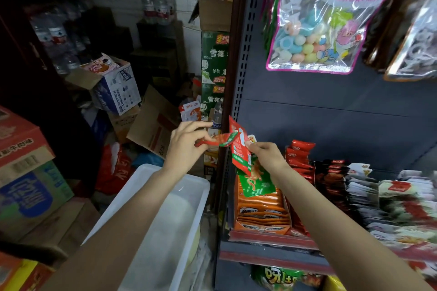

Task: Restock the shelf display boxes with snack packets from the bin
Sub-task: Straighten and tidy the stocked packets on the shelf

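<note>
Stacked cartons crowd the left, beside a white bin at the shelf's foot. The left hand pinches a red packet lying roughly level, long axis sideways. The right hand grips red-and-green packets (hanging lengthwise, tilted) above an orange display box on the shelf.

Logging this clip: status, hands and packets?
Left hand pinches red packet. Right hand grips red and green packets above orange box. Nothing in the way.
</note>
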Demonstrator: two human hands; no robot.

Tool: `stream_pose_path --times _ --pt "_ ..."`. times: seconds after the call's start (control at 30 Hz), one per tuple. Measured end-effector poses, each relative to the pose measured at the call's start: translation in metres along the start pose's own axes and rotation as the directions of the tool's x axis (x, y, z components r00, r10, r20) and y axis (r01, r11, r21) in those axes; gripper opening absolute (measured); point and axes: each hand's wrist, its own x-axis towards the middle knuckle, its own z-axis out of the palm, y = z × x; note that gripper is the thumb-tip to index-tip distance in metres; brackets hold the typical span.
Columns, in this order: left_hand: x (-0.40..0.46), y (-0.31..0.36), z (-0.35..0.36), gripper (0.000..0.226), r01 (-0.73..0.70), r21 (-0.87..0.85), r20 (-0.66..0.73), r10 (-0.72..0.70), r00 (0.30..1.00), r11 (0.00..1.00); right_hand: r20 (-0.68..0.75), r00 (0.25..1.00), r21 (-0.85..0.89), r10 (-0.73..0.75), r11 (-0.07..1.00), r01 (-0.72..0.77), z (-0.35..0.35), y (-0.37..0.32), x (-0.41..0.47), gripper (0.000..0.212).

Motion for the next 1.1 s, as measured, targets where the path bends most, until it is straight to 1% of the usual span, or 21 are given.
stream_pose_path --times 0.07,0.13,0.2,0.27,0.33,0.37,0.43,0.47,0.53,0.6,0.63,0.7,0.77,0.8,0.83,0.87,0.93,0.97,1.0,1.07,1.1 --pt "0.003 -0.01 -0.004 0.011 -0.105 0.077 0.091 0.098 0.991 0.992 -0.006 1.0 0.0 0.021 1.0 -0.021 -0.002 -0.001 -0.001 0.025" --pt "0.007 -0.017 -0.01 0.014 -0.178 0.198 0.168 0.146 0.975 0.964 -0.042 0.999 0.009 0.018 1.0 -0.017 -0.003 0.0 0.0 0.022" --pt "0.008 -0.017 -0.014 0.011 -0.243 0.328 0.267 0.157 0.951 0.913 -0.072 0.997 0.019 0.01 1.0 -0.009 -0.004 0.0 0.001 0.022" --pt "0.006 -0.012 -0.013 0.013 -0.28 0.388 0.353 0.139 0.925 0.878 -0.093 0.996 0.024 0.008 1.0 -0.006 -0.003 -0.001 0.002 0.022" --pt "0.002 -0.008 -0.009 0.024 -0.246 0.372 0.337 0.116 0.934 0.895 -0.097 0.995 0.02 0.01 1.0 -0.008 -0.002 -0.001 0.002 0.023" --pt "0.001 -0.005 -0.006 0.037 -0.222 0.354 0.325 0.103 0.94 0.909 -0.084 0.996 0.009 0.008 1.0 -0.008 -0.001 -0.002 0.002 0.023" --pt "0.0 -0.001 0.0 0.063 -0.196 0.31 0.392 0.062 0.918 0.93 -0.037 0.999 -0.071 -0.002 0.997 0.0 0.001 0.0 0.002 0.024" --pt "-0.001 0.003 0.002 0.066 -0.185 0.283 0.434 0.046 0.9 0.941 -0.017 1.0 -0.14 -0.012 0.99 0.01 0.003 0.001 0.004 0.025" --pt "0.0 0.01 0.006 0.055 -0.224 0.27 0.493 0.065 0.867 0.936 -0.01 0.999 -0.25 -0.04 0.968 0.036 0.006 0.003 0.005 0.026" --pt "0.002 0.012 0.007 0.039 -0.254 0.251 0.515 0.094 0.852 0.934 -0.005 0.999 -0.284 -0.05 0.958 0.047 0.006 0.004 0.006 0.029" --pt "0.002 0.01 0.008 0.034 -0.216 0.223 0.493 0.082 0.866 0.951 0.007 0.999 -0.281 -0.047 0.959 0.047 0.005 0.004 0.005 0.03" --pt "0.002 0.006 0.008 0.028 -0.055 0.14 0.425 -0.009 0.905 0.989 -0.008 0.998 -0.275 -0.07 0.959 0.065 0.0 0.005 0.005 0.034" --pt "0.002 0.002 0.005 0.023 0.143 0.033 0.401 -0.144 0.905 0.989 -0.093 0.977 -0.345 -0.192 0.926 0.149 -0.01 0.009 0.009 0.032" --pt "0.002 0.002 0.002 0.022 0.235 -0.016 0.426 -0.206 0.881 0.972 -0.108 0.96 -0.401 -0.257 0.895 0.194 -0.015 0.01 0.01 0.026" --pt "0.003 0.002 -0.001 0.02 0.321 -0.061 0.472 -0.257 0.844 0.945 -0.087 0.95 -0.438 -0.3 0.868 0.235 -0.019 0.009 0.01 0.02" --pt "0.004 0.004 -0.004 0.019 0.408 -0.104 0.529 -0.296 0.795 0.907 -0.03 0.95 -0.427 -0.311 0.863 0.269 -0.02 0.009 0.009 0.02" --pt "0.004 0.008 -0.008 0.016 0.554 -0.16 0.637 -0.343 0.69 0.817 0.143 0.957 -0.278 -0.251 0.918 0.282 -0.018 0.007 0.005 0.026" --pt "0.004 0.009 -0.008 0.016 0.587 -0.164 0.669 -0.348 0.657 0.793 0.217 0.951 -0.212 -0.22 0.941 0.266 -0.015 0.005 0.002 0.026" --pt "0.004 0.011 -0.008 0.017 0.601 -0.16 0.687 -0.349 0.638 0.784 0.251 0.944 -0.164 -0.214 0.952 0.259 -0.012 0.004 0.001 0.021" --pt "0.001 0.012 -0.008 0.019 0.628 -0.176 0.706 -0.348 0.617 0.758 0.213 0.942 -0.107 -0.26 0.952 0.287 -0.009 0.003 0.001 0.012" --pt "0.0 0.011 -0.008 0.02 0.659 -0.215 0.704 -0.354 0.616 0.72 0.172 0.945 -0.1 -0.277 0.95 0.297 -0.009 0.004 0.001 0.015"
